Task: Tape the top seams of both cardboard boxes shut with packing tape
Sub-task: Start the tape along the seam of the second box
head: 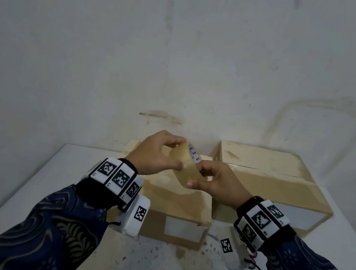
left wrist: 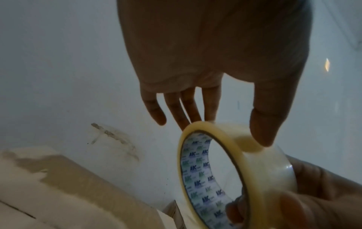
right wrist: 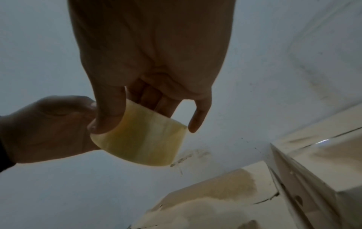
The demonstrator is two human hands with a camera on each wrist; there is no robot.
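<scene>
Right now I have my left hand [head: 157, 152] and right hand [head: 218, 182] both pinching the translucent yellowish packing-tape roll [head: 185, 166] above the left brown cardboard box [head: 177, 204], beside the right brown cardboard box [head: 263, 179].

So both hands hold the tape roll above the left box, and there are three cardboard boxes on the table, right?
Not quite: the head view shows two cardboard boxes, the left box and the right box, not three. The rest stands: left hand and right hand both hold the tape roll above the left box.
</scene>
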